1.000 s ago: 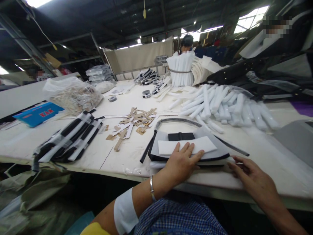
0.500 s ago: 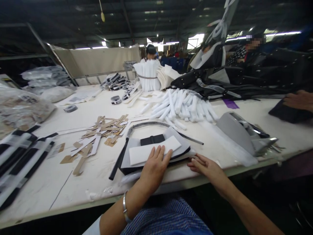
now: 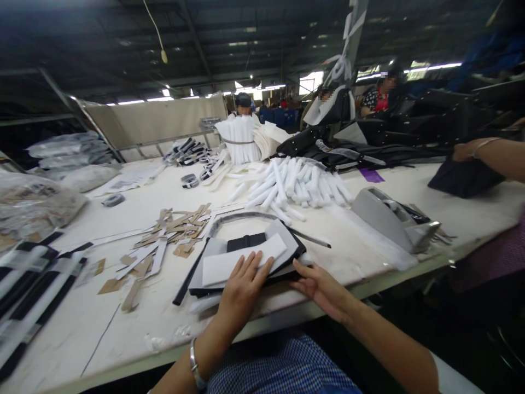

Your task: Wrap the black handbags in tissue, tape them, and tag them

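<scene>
A black bag with a pale grey panel [image 3: 213, 253] lies flat at the table's front edge, its strap [image 3: 246, 216] looped out behind it. Across the bag lies a white foam sheet [image 3: 241, 260]. My left hand [image 3: 245, 279] rests on this sheet with its fingers stretched flat. At the bag's right front corner, my right hand [image 3: 320, 285] has its thumb along the edge and its fingers lower down, partly hidden. Clear plastic [image 3: 205, 302] shows beneath the bag.
Cardboard strips [image 3: 172, 230] lie left of the bag; white foam rolls [image 3: 287, 183] are heaped behind it. A grey tape dispenser [image 3: 389, 219] stands to the right. Farther right, a co-worker's hand [image 3: 465, 150] holds a black piece [image 3: 463, 178]. Wrapped black-and-white bundles [image 3: 36, 290] lie far left.
My right hand has moved in from beside the bag to its right corner. My left hand stays flat on the foam sheet. The view has shifted slightly.
</scene>
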Tool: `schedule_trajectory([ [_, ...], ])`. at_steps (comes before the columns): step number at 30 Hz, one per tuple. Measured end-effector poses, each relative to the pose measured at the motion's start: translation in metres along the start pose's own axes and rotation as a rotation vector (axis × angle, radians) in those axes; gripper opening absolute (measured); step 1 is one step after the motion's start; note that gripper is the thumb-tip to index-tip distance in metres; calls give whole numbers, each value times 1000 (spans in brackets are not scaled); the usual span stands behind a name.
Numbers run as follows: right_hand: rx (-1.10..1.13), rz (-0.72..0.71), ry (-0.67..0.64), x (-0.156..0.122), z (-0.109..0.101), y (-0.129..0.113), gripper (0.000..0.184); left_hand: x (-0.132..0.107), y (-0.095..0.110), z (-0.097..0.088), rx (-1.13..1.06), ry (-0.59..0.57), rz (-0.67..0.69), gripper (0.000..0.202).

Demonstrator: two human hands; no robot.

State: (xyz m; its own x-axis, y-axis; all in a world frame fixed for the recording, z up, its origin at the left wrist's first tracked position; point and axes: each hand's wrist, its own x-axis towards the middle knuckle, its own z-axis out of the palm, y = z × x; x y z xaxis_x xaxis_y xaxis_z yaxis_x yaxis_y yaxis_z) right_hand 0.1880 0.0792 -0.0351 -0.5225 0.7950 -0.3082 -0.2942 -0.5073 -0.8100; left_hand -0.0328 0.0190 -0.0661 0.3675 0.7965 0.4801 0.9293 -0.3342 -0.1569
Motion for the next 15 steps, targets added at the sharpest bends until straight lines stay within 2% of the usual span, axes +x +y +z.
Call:
schedule_trajectory([
  [6,103,-11,131,7,13,7,42,0,10,-3,16,20,-56,57],
  [9,102,-35,129,5,17,2,41,2,10,-4,3,55,-55,66],
  [15,52,-92,84,2,21,3,44,-1,1,6,146,172,-9,52],
])
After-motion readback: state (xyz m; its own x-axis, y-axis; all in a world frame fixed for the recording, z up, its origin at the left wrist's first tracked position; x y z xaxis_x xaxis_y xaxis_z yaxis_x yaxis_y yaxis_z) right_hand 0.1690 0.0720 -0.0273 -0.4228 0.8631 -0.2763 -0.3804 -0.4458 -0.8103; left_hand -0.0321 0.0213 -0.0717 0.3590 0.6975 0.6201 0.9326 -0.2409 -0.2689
